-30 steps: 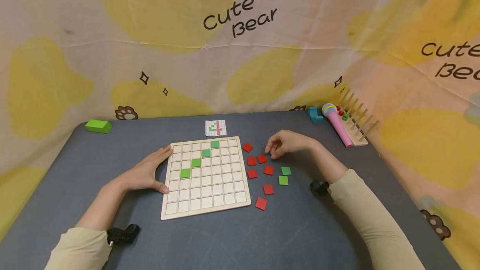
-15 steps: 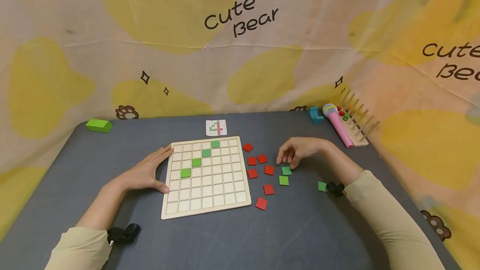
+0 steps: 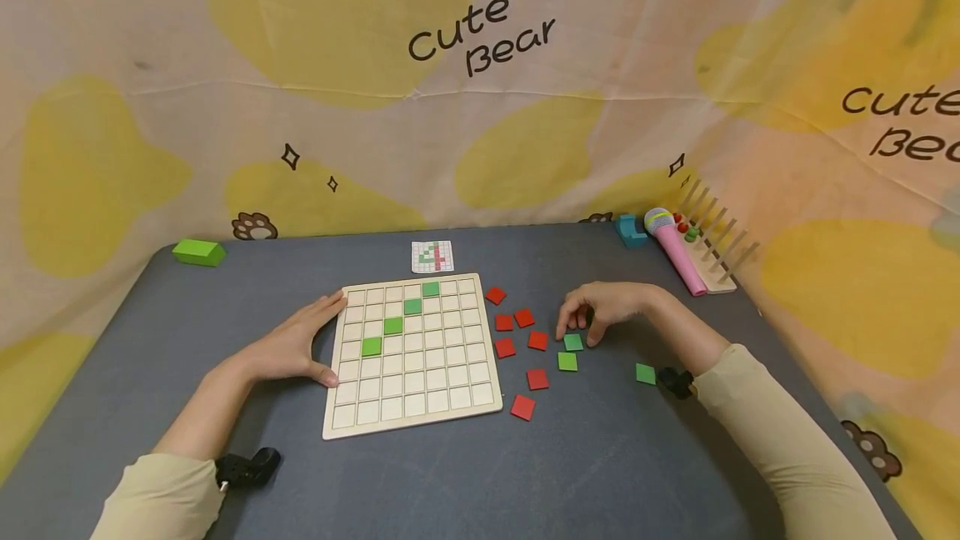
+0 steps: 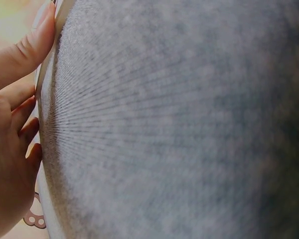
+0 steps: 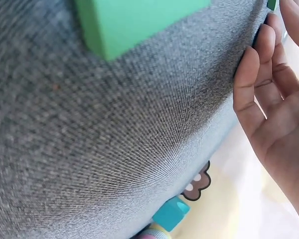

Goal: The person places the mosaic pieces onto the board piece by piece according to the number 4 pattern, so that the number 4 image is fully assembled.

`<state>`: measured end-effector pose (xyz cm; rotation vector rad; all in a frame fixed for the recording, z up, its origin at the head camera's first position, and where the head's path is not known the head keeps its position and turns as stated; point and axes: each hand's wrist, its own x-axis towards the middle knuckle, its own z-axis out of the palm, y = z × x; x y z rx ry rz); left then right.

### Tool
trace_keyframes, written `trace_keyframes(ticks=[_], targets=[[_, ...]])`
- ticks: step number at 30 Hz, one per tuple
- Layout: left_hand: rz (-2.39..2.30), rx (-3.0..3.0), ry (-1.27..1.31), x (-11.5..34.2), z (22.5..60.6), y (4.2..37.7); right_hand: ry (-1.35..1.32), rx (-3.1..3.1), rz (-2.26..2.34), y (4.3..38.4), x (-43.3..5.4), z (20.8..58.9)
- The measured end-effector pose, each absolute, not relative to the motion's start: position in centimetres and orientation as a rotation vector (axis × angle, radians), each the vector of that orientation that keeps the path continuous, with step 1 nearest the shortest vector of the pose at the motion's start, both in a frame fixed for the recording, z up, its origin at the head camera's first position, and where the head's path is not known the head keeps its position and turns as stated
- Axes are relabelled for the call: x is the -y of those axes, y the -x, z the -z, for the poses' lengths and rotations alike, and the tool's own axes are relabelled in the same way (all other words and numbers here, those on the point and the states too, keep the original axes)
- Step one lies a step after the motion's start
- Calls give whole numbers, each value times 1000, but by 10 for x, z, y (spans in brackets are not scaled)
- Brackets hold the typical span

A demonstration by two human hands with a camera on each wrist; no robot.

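Observation:
In the head view, a wooden grid board (image 3: 415, 373) lies at mid-table with several green tiles in a diagonal line of its cells. My left hand (image 3: 288, 348) rests along the board's left edge, thumb and fingers spread apart. My right hand (image 3: 611, 307) is over a green tile (image 3: 573, 342), index finger at its left side and thumb at its right; a small gap shows by the thumb. A lighter green tile (image 3: 567, 362) lies just in front. Several red tiles (image 3: 537, 341) are scattered between board and right hand. In the right wrist view, the fingers (image 5: 246, 82) rest near the cloth.
A pattern card (image 3: 432, 257) lies behind the board. Another green tile (image 3: 646, 373) is beside the right wrist's camera. At the back right are a blue block (image 3: 631, 230), a pink toy microphone (image 3: 681, 257) and a pegged wooden base (image 3: 722, 279). A green block (image 3: 198, 252) sits back left.
My right hand has moved right and toward me, from behind the red tiles to the green tile. The green tile by its wrist has come into sight. The left hand stays still.

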<state>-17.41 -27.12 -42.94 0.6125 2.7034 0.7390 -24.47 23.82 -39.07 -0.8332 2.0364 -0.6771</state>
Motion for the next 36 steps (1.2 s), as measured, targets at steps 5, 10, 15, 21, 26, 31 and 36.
trace_keyframes(ticks=[5, 10, 15, 21, 26, 31, 36], targets=[[-735, -2705, -611, 271, 430, 174, 840, -2056, 657, 244, -237, 393], [-735, -2707, -610, 271, 431, 174, 862, -2076, 649, 244, -235, 394], [-746, -2708, -625, 270, 430, 173, 902, -2119, 630, 244, -235, 399], [-747, -2701, -621, 270, 430, 173, 882, -2186, 624, 242, -233, 397], [-750, -2700, -630, 271, 429, 173, 863, -2224, 649, 243, -232, 394], [-743, -2699, -617, 272, 429, 174, 846, -2253, 674, 247, -231, 393], [-750, -2700, -627, 270, 428, 173, 844, -2265, 721, 252, -227, 390]])
